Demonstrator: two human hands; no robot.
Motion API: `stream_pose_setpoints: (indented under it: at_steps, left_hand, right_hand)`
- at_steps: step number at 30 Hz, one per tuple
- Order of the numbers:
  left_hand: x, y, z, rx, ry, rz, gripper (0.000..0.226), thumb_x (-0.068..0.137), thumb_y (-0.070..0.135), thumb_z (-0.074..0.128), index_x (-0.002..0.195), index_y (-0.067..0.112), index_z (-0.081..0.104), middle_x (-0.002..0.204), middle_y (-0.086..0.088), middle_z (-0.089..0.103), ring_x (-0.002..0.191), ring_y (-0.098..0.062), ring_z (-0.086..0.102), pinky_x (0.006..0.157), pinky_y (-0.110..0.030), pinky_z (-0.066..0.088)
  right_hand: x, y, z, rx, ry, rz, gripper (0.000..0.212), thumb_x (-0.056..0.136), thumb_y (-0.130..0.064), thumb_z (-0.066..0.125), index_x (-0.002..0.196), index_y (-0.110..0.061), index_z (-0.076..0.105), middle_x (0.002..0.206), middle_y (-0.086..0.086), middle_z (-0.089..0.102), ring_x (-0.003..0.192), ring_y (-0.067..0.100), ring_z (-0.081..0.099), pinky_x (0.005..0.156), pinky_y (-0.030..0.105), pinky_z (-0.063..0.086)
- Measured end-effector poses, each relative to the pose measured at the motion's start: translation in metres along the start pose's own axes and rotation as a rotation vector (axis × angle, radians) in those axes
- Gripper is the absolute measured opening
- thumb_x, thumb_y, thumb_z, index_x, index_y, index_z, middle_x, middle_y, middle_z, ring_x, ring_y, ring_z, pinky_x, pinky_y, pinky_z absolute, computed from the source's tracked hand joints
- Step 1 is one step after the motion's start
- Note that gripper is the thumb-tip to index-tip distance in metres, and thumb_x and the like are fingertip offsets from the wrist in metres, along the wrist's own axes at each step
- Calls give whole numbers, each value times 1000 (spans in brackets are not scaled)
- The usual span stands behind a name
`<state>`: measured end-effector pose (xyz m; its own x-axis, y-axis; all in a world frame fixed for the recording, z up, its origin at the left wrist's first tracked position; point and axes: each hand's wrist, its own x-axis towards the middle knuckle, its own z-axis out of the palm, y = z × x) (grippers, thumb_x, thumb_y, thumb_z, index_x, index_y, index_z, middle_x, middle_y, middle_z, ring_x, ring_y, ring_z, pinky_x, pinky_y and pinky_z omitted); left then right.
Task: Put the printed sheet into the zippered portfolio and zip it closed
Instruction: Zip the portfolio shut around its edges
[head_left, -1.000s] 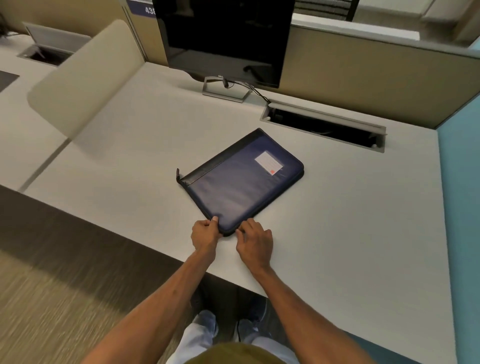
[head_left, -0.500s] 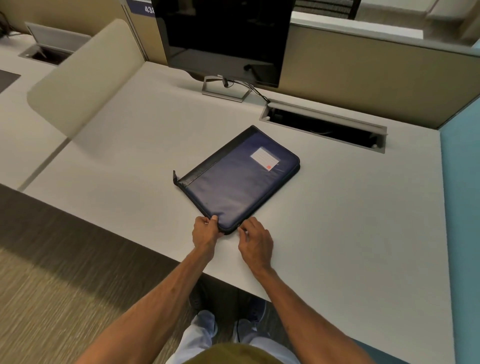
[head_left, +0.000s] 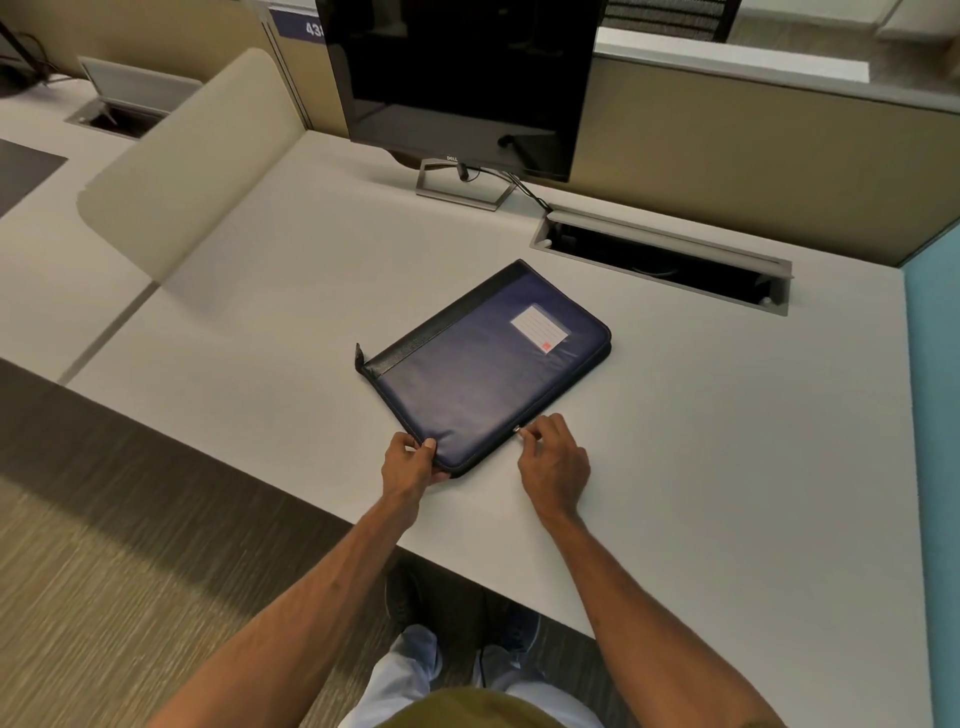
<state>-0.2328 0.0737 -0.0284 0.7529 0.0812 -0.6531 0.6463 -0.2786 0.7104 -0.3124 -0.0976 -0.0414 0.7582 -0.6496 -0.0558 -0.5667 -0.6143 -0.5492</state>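
Observation:
A dark blue zippered portfolio (head_left: 483, 366) with a black spine strip and a white label lies flat and folded shut on the white desk (head_left: 727, 415), turned at an angle. My left hand (head_left: 408, 462) grips its near corner, thumb on top. My right hand (head_left: 553, 457) pinches the small metal zipper pull (head_left: 517, 429) on the near right edge. No printed sheet is visible.
A black monitor (head_left: 462, 83) on a metal stand is at the back of the desk, with a cable running to an open cable tray (head_left: 665, 260) behind the portfolio. A beige divider panel (head_left: 187, 161) stands to the left. The desk's front edge is just below my hands.
My right hand has slid the zipper pull to the right along the near edge, away from the corner. My left hand stays on the near corner.

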Motion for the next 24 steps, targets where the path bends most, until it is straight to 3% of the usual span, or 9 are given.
stream_pose_setpoints:
  at_steps: [6, 10, 19, 24]
  left_hand:
    - [7, -2, -16, 28, 8, 7, 30, 111, 14, 59, 132, -5, 52, 122, -30, 63, 114, -52, 73, 101, -59, 63]
    - [12, -4, -29, 68, 23, 14, 32, 111, 16, 60, 134, -4, 53, 131, -34, 64, 114, -52, 73, 101, -58, 63]
    - [11, 1, -37, 214, 138, 75, 35, 108, 28, 65, 130, 1, 62, 112, -22, 76, 99, -41, 78, 99, -56, 63]
    - [6, 19, -23, 477, 338, 359, 49, 104, 29, 66, 145, 9, 49, 142, -14, 57, 131, -34, 58, 111, -52, 52]
  right_hand:
    - [36, 14, -17, 25, 61, 100, 14, 104, -23, 63, 106, -11, 70, 115, 4, 68, 95, 34, 68, 77, 43, 52]
    - [68, 31, -34, 45, 105, 159, 15, 105, -21, 62, 107, -7, 69, 116, 10, 67, 96, 39, 68, 79, 46, 52]
    - [92, 55, -47, 28, 64, 104, 18, 105, -21, 63, 106, -3, 69, 113, 13, 69, 96, 36, 68, 86, 48, 55]
    - [93, 55, -48, 37, 41, 90, 17, 104, -20, 63, 106, -4, 69, 112, 12, 69, 98, 34, 67, 88, 47, 54]
